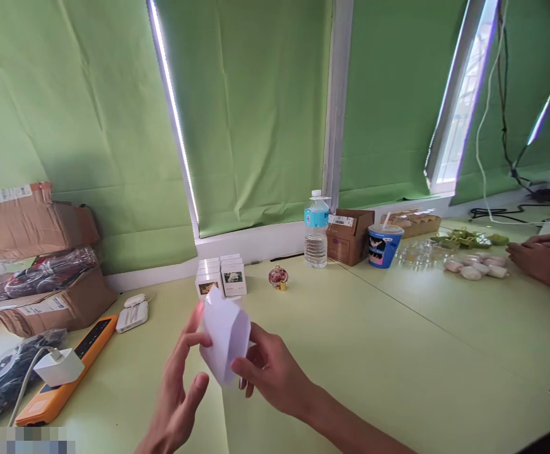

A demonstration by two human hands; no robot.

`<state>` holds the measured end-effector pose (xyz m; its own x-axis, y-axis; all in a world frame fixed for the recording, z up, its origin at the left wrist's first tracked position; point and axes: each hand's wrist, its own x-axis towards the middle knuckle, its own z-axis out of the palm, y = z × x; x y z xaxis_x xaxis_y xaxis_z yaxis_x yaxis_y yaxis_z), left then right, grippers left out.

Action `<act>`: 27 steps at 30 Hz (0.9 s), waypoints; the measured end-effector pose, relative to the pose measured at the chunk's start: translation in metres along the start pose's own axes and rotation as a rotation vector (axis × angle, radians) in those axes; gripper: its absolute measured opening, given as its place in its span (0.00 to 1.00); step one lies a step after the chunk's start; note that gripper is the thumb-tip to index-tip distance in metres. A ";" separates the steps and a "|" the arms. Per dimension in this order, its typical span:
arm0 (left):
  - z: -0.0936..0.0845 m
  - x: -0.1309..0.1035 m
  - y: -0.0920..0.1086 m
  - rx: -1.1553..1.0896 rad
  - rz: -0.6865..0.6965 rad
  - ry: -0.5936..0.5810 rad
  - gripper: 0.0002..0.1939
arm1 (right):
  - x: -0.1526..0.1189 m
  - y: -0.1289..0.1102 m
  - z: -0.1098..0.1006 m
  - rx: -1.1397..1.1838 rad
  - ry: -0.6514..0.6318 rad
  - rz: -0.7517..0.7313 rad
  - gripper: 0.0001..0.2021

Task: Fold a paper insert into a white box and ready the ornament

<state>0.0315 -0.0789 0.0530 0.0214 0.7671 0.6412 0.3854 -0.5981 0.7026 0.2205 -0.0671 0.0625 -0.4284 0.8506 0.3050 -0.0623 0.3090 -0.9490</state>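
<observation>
Both hands meet at a white folded paper (225, 334): right hand (268, 372) pinches it, left hand (180, 384), fingers spread, seemingly touches its edge.

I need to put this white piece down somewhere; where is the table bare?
Bare table lies right of the right hand, in front of the water bottle and blue cup. The left edge is crowded: orange power strip, bags, cardboard boxes.

White folded box (226, 334) between left hand (180, 384) and right hand (270, 372).
</observation>
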 end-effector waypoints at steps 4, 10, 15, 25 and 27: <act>0.001 -0.008 -0.018 -0.008 -0.002 -0.107 0.25 | 0.000 -0.002 0.002 -0.028 0.037 -0.056 0.21; 0.004 -0.018 -0.035 0.036 0.070 -0.113 0.19 | 0.002 -0.004 0.001 -0.030 0.127 -0.034 0.13; 0.008 -0.011 -0.015 -0.116 -0.008 -0.049 0.21 | 0.004 -0.004 -0.006 -0.059 0.185 0.053 0.13; 0.008 0.008 -0.019 0.099 -0.119 0.133 0.22 | 0.011 -0.016 -0.034 0.001 0.494 -0.059 0.19; 0.010 0.011 -0.028 0.157 -0.098 0.042 0.25 | 0.013 -0.018 -0.041 0.000 0.585 -0.102 0.20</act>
<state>0.0299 -0.0518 0.0371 -0.0603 0.8075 0.5868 0.5232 -0.4751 0.7075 0.2526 -0.0442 0.0867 0.1475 0.9098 0.3879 -0.0770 0.4016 -0.9126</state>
